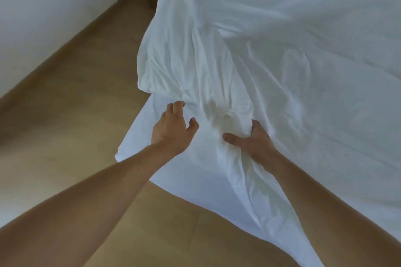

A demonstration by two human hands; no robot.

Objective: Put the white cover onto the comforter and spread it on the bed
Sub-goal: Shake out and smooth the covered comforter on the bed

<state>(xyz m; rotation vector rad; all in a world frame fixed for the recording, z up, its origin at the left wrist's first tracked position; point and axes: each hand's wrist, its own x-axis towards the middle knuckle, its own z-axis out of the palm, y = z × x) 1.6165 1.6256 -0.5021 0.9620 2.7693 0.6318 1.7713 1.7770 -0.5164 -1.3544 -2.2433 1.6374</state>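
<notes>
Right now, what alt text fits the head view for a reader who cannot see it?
The right hand grips a bunched white cover at a bed corner; the left hand is at its edge. Brown floor lies beside.

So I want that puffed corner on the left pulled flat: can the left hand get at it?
Probably yes. The left hand is open at the cover, the corner lies just beyond it, and nothing stands between. The right hand grips the cover farther right, out of the way.
</notes>
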